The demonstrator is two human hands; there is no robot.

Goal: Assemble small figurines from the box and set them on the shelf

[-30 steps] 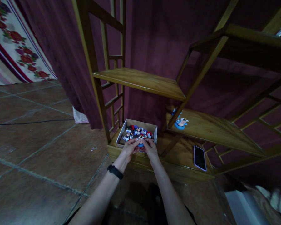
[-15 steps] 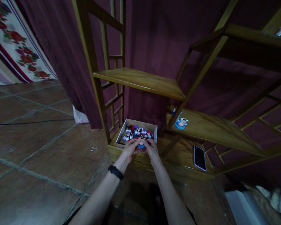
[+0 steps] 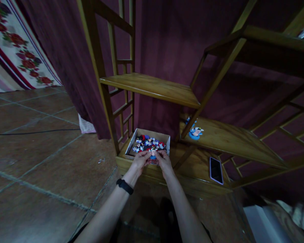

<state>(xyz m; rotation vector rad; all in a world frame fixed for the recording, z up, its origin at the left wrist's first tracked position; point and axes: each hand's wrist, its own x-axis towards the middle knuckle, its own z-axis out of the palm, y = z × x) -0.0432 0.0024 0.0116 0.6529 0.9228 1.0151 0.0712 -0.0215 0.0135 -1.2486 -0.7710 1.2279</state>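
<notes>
Between both hands, a small toy figurine (image 3: 153,154) with a pinkish body and blue base is held over the near edge of a shallow cardboard box (image 3: 128,147). My left hand (image 3: 142,159), below a black wristband, grips the figurine's left side with the fingers closed. On its right side my right hand (image 3: 163,159) does the same. Several small figurines (image 3: 147,140) in red, black, white and purple lie heaped in the box. The hands partly cover the held figurine and the box's front wall.
Wooden shelving surrounds the box, with a shelf board (image 3: 152,87) above it. A pink and blue figurine (image 3: 196,132) stands on the right shelf (image 3: 228,141), with more blue pieces behind it. A phone (image 3: 216,170) lies on the lower board. A dark red curtain (image 3: 58,50) hangs at left.
The held figurine has shifted slightly in my fingers, and the fingertips sit a little lower on it. The box and the other figurines have not moved.
</notes>
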